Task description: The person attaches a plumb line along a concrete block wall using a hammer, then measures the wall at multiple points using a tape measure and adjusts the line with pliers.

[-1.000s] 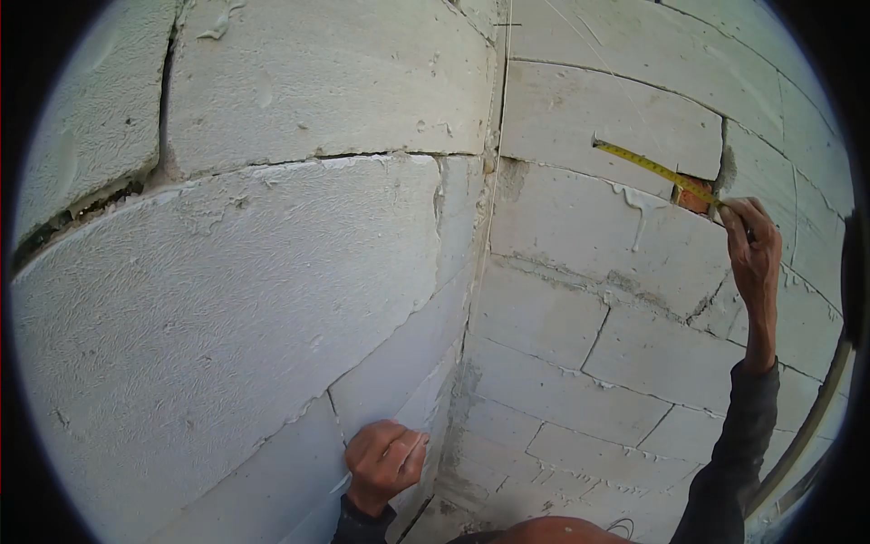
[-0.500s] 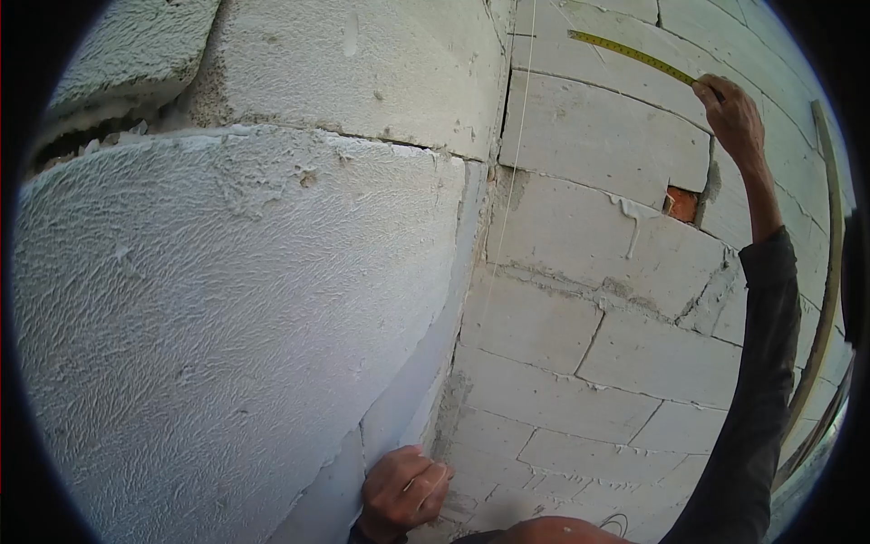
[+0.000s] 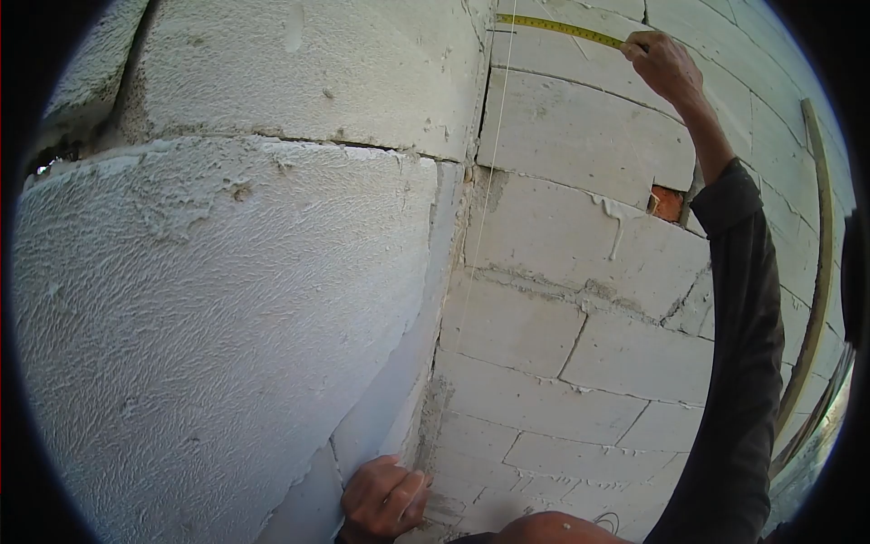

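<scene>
My right hand [image 3: 666, 65] is raised at the upper right, its fingers closed around a tape measure. The yellow tape blade [image 3: 560, 29] stretches left from those fingers, its free end by the corner where the two walls meet, close to a thin taut string [image 3: 497, 136]. The case of the tape is hidden in the hand. Low in the view, my left hand [image 3: 385, 497] is curled closed beside the lower part of the corner, near the smooth grey strip on the left wall. Whatever its fingers hold, if anything, is hidden.
A rough white block wall [image 3: 236, 299] fills the left side. Ahead stands a pale block wall [image 3: 571, 227] with a small hole showing red brick [image 3: 668, 204]. A long wooden batten [image 3: 820, 272] leans at the far right.
My right hand has moved left and up with the tape, bringing the blade's end to the corner, past the string. My left hand remains curled low by the corner. The view has shifted slightly.
</scene>
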Action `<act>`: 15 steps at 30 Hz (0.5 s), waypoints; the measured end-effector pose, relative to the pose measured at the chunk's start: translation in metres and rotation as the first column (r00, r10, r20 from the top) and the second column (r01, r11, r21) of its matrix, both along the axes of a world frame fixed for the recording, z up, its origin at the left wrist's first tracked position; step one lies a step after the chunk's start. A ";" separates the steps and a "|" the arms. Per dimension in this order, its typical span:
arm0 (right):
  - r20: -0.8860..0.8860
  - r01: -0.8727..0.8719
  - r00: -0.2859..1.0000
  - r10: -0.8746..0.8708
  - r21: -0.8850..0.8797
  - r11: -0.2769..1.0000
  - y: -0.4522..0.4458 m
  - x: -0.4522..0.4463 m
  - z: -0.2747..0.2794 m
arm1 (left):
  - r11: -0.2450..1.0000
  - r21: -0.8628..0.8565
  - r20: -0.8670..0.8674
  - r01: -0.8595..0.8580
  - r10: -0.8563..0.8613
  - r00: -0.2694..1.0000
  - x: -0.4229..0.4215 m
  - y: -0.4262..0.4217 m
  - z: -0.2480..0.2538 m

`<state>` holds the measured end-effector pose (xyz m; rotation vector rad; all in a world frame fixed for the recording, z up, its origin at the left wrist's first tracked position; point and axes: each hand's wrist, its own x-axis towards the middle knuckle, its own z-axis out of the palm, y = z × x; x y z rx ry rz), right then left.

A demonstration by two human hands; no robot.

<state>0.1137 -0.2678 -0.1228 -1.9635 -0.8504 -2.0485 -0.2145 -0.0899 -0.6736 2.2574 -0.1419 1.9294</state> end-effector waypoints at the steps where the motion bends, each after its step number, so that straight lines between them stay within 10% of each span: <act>1: -0.043 -0.003 0.999 0.002 -0.017 1.000 0.002 -0.002 0.003 | 1.000 0.009 0.007 -0.024 0.024 1.000 0.001 0.000 -0.001; 15: -0.012 0.033 0.999 -0.034 -0.094 0.995 0.013 0.008 0.027 | 0.995 -0.096 0.140 -0.023 0.036 0.989 0.013 -0.007 0.004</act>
